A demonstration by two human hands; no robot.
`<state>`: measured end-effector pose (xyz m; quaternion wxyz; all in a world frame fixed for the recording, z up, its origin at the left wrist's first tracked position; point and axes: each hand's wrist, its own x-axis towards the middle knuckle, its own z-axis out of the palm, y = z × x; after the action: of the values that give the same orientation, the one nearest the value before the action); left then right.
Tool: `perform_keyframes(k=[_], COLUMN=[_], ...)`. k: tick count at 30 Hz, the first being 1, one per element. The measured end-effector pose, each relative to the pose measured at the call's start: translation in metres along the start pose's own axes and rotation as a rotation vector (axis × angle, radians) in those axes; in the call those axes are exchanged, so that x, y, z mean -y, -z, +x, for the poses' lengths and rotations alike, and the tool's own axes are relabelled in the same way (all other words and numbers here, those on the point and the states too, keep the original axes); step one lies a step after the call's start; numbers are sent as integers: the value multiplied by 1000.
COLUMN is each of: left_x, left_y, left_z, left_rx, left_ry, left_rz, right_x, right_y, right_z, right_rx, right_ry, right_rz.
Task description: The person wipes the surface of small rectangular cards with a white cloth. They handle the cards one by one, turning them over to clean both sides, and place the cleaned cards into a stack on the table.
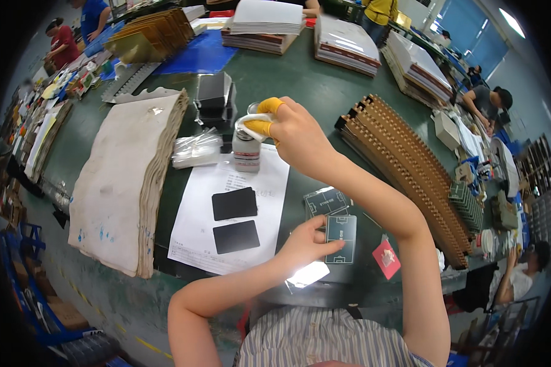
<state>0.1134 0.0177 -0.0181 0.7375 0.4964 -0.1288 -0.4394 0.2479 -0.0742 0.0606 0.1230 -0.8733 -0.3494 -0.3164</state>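
Left hand: the left hand grips a green card by its left side, the thumb lying across the face; white lines like a ball field mark the card.
Right hand: the right hand, with yellow finger covers on some fingers, pinches a folded white cloth at the top of a bottle. The cloth hides the bottle's mouth.
Where the green card is: near the front edge of the dark green table, just in front of another green card.
Bottle: upright, pale with a dark red band, at the top end of a printed sheet.
On the sheet: two black cards, one above the other and apart.
Left of the bottle: a pile of clear plastic sleeves; behind it, a black stack.
Far left: a thick, stained pile of pale sheets.
Right of the green card: a pink card, near the right arm.
Beyond the right arm: long brown notched strips, side by side.
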Motion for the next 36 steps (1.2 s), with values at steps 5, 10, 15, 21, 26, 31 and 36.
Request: perform_keyframes(k=[5, 10, 15, 21, 26, 31, 36], left_x=[0, -4, -9, -4, -3, -3, -4], left_y=[1, -7, -12, -9, -10, -5, -6], left_z=[-3, -9, -14, -12, -11, -11, -11], left_rx=[-27, -6, 8, 65, 85, 77, 88], left_ry=[5, -21, -6, 14, 42, 74, 61], left_rz=[150, 126, 164, 262, 173, 215, 179], right_x=[16, 35, 57, 59, 53, 50, 54], right_y=[51, 110, 132, 124, 121, 122, 130], right_z=[-37, -123, -175, -187, -179, -198, -197], right_rx=[-32, -14, 85, 115, 74, 15, 54], right_ry=[-87, -125, -35, -22, -76, -251, -198], right_rz=[17, -10, -118, -128, -177, -193, -163])
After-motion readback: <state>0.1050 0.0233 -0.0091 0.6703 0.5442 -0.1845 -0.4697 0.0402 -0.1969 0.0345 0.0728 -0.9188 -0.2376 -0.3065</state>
